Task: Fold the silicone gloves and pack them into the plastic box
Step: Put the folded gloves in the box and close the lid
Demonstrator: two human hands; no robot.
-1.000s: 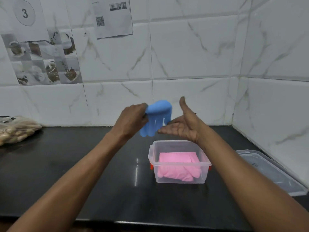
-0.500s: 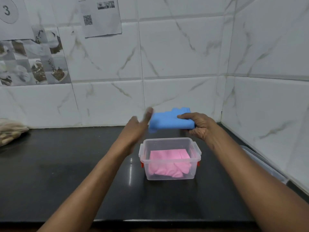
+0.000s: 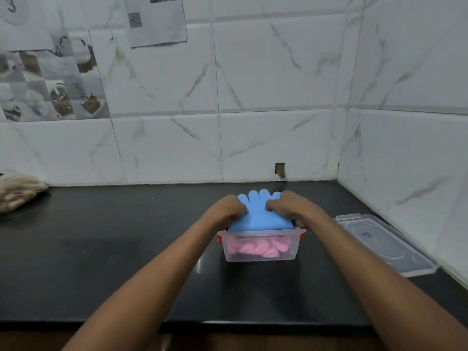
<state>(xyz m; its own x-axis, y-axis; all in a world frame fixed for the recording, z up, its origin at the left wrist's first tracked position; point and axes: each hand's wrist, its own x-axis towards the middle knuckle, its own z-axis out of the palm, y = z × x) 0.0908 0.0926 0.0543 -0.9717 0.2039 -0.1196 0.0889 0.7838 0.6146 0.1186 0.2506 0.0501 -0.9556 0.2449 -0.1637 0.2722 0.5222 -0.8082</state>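
Since half a second ago, both hands have come down from the air above the container, and the blue glove (image 3: 258,216) that my feed showed held up by the right hand alone now lies across the top of the plastic box (image 3: 229,253), just below the centre of the frame. From where I sit, the left hand (image 3: 229,207) has its fingers curled down onto the glove's left edge, and the right hand (image 3: 291,205) has its fingers bent over the glove's right side, so both hold the folded blue glove against the box opening. The glove's rounded fingertips stick out past the far rim, toward the wall. Through the clear front wall I see the pink glove (image 3: 258,248) bunched at the bottom of the box, under the blue one. The box stands on the black countertop (image 3: 114,236), with its clear lid (image 3: 379,244) lying flat at the right of the frame, near but apart from it. A pale bag (image 3: 17,190) sits at the left edge, and a printed sheet (image 3: 157,21) hangs on the tiles at the upper left.
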